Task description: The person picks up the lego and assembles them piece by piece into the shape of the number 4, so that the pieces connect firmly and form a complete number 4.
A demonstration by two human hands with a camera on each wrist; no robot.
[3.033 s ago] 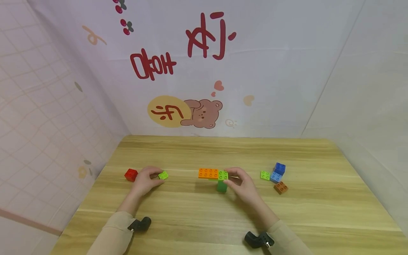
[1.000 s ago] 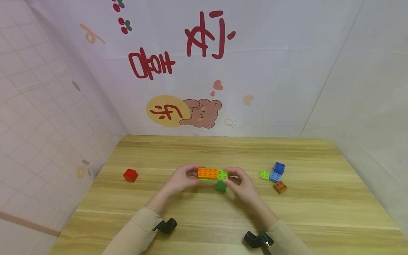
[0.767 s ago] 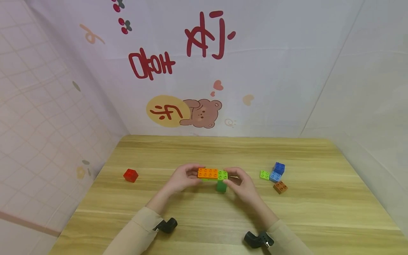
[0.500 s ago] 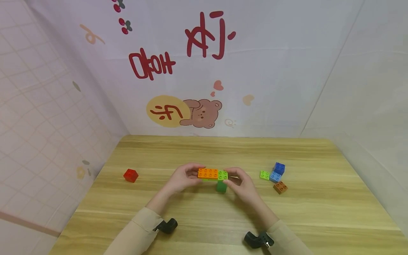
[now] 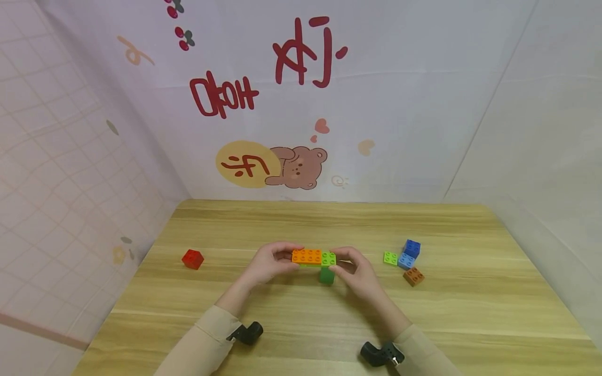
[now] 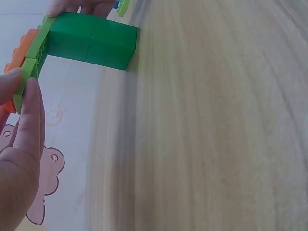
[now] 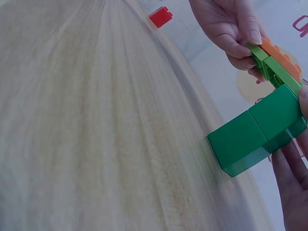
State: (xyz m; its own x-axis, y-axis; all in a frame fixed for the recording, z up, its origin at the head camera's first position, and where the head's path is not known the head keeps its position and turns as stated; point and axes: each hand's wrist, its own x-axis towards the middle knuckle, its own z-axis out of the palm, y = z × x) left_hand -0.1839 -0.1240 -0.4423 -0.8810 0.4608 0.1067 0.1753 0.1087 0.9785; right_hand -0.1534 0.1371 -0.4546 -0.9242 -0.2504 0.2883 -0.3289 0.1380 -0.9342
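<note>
Two dark green toy bricks stand stacked on the table. On them sits a thin lime brick, with an orange brick on top that juts out leftward. My right hand grips the upper end of this stack, thumb in front and fingers behind. My left hand pinches a second thin lime brick against the underside of the orange brick's outer end. In the right wrist view this lime brick lies in line with the other lime piece, up against it.
A red brick lies on the left of the wooden table. To the right are a lime brick, a dark blue brick, a light blue brick and a brown brick. A printed cloth hangs behind.
My left hand has carried its lime brick from beside the red brick rightward to below the orange brick's left end. Over the last second both hands have hardly moved; my right keeps its grip.
</note>
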